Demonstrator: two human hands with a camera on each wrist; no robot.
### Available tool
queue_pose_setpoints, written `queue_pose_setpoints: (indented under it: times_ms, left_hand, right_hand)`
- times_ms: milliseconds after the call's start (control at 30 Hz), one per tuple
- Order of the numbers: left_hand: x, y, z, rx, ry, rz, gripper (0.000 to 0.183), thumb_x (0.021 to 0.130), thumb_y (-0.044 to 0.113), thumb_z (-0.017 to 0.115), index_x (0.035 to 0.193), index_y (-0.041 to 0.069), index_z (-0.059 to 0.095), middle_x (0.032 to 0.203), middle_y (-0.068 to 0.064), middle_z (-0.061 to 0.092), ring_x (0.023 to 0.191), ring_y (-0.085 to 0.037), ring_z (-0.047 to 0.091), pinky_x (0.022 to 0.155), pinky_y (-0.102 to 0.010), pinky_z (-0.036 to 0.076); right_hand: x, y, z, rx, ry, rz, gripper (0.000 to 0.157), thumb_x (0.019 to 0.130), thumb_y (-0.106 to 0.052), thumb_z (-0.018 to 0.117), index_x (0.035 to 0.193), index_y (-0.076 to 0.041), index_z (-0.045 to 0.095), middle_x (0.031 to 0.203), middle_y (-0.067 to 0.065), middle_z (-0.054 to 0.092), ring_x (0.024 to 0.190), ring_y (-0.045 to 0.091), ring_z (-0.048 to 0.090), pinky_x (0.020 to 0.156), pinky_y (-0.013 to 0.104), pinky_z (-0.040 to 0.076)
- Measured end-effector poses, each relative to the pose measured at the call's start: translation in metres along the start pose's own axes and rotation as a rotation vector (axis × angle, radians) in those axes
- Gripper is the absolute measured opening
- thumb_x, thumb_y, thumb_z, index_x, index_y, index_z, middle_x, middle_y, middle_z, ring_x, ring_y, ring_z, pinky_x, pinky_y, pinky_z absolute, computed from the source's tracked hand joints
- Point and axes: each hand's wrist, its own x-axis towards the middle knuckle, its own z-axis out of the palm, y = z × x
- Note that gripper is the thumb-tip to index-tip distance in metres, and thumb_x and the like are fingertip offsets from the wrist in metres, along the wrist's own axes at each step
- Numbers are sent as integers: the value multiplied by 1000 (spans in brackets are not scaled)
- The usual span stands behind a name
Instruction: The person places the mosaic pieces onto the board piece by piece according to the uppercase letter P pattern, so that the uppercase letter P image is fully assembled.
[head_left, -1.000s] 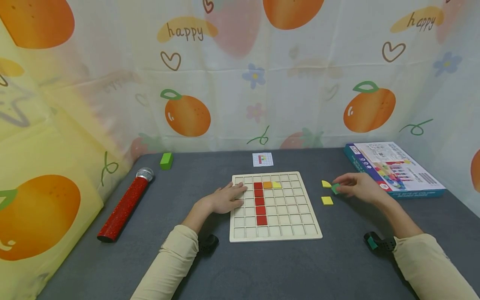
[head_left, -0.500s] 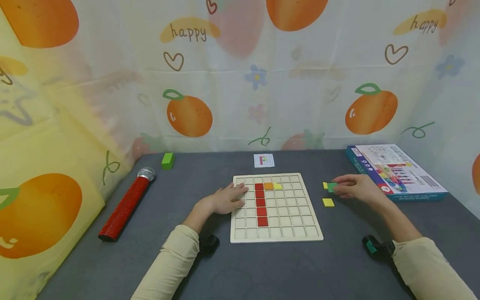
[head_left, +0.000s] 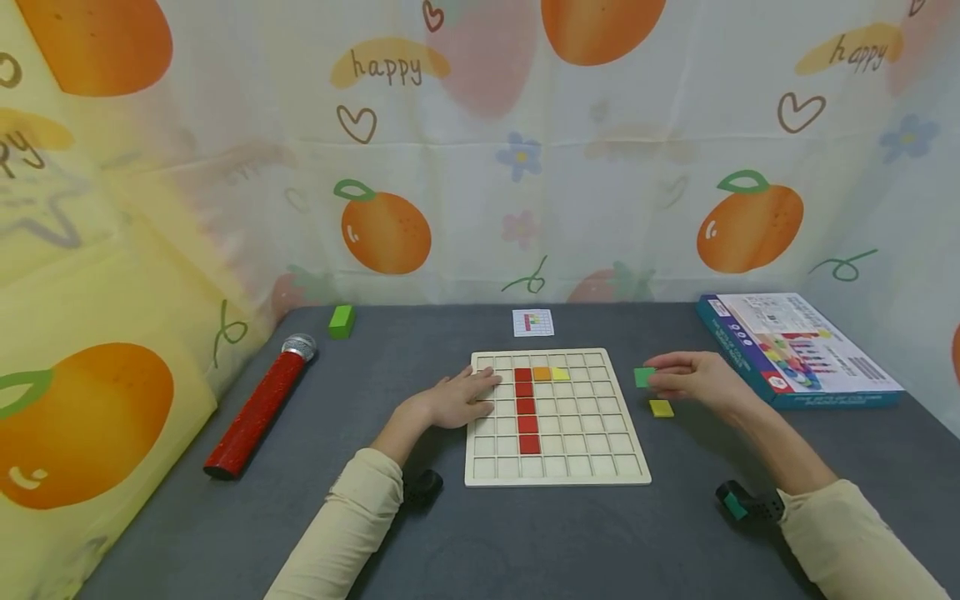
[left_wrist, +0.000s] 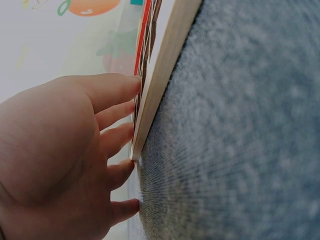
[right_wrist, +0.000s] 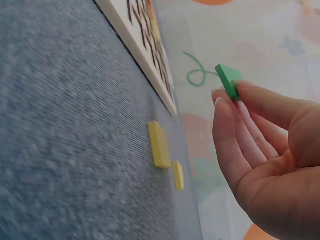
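Note:
A pale gridded board [head_left: 585,458] lies on the grey table, with a column of several red tiles [head_left: 528,406], an orange tile [head_left: 542,374] and a yellow tile [head_left: 560,374] on it. My left hand [head_left: 450,398] rests its outstretched fingers on the board's left side. To the right of the board, my right hand [head_left: 693,379] pinches a green square tile [right_wrist: 227,80] between thumb and fingertips, held above the table. In the right wrist view, two loose yellow tiles lie below: a nearer tile [right_wrist: 160,145] and a farther tile [right_wrist: 178,175]. The farther one is hidden in the head view.
A small printed card [head_left: 533,322] lies behind the board. At the back right is a flat blue-edged box [head_left: 810,358]. A red microphone [head_left: 258,408] and a bright green block [head_left: 341,322] stand or lie to the left. Printed cloth [head_left: 465,208] hangs behind the table.
The right hand has carried the green tile leftward, from beside the yellow tiles to nearer the board's edge. The left hand stays on the board. The head view has shifted slightly.

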Motion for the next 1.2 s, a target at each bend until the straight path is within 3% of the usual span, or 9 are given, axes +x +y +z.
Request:
queue_pose_setpoints:
  times_ms: [533,1200]
  left_hand:
    - [-1,1,-1,-3,4,11,54,102,26,46,151,9,29,157,-10,18,143,-34,7,108,-59,10]
    - [-1,1,0,-7,10,10,54,102,25,47,150,9,30,156,-10,19,143,-35,8,108,-60,11]
  right_hand:
    - [12,0,21,76,-86,7,44,95,-13,61,128,15,50,109,17,65,93,25,65,80,34,53]
    - [27,-11,48,51,-63,49,42,92,-11,66,124,12,55,107,17,67,90,20,66,78,33,54]
